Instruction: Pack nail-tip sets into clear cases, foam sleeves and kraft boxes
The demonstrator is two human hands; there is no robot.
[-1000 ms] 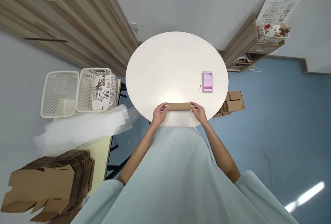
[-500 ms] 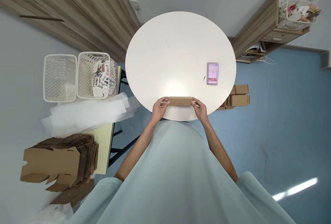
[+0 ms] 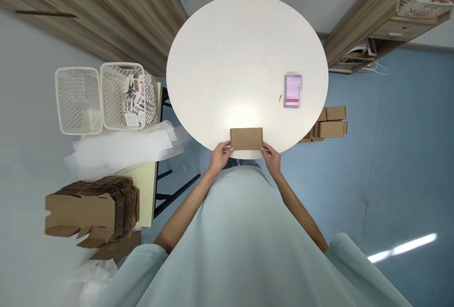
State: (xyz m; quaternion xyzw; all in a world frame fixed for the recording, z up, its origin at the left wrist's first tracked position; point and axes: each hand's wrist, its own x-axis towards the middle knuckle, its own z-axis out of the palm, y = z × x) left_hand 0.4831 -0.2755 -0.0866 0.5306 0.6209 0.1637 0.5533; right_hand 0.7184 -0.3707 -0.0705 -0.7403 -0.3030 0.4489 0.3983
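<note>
A small brown cardboard box [image 3: 246,139], closed, is at the near edge of the round white table [image 3: 213,56]. Its broad face is turned up toward me. My left hand [image 3: 220,156] grips the box's left end between thumb and fingers. At the opposite end, my right hand [image 3: 271,159] holds it in the same way. Farther off to the right on the tabletop lies a pink, blurred rectangular item [image 3: 292,90], which neither hand touches.
On my left are two white baskets [image 3: 122,96], one with small packets, white sheets [image 3: 120,148] and a stack of flat cardboard blanks [image 3: 88,212]. Several brown boxes [image 3: 331,128] sit beyond the table's right edge. A wooden cabinet [image 3: 393,32] stands at the back right.
The box has tilted from showing its narrow side to showing its broad face, with both hands still on its ends. The whole view has shifted slightly.
</note>
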